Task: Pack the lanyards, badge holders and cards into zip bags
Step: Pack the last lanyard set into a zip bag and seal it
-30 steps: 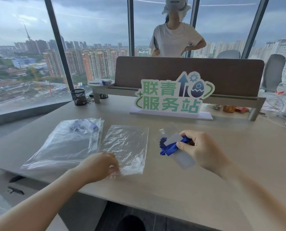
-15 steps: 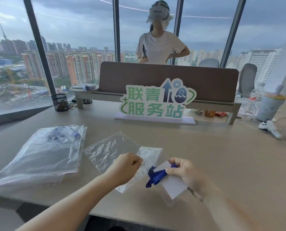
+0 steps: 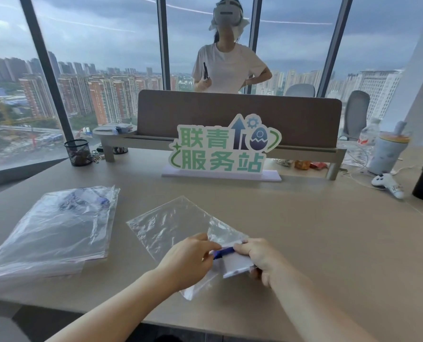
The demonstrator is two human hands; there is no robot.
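At lower centre of the frame, the left hand [image 3: 188, 260] pinches the zip bag [image 3: 171, 225] at its mouth while the right hand [image 3: 257, 257] grips a bundled blue lanyard [image 3: 224, 251] and white card [image 3: 237, 265]; flimsy, slippery film probably needs holding by the lip.

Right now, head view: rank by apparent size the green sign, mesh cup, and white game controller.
1. green sign, largest
2. mesh cup
3. white game controller
The last two look close; distance makes that order unsure.
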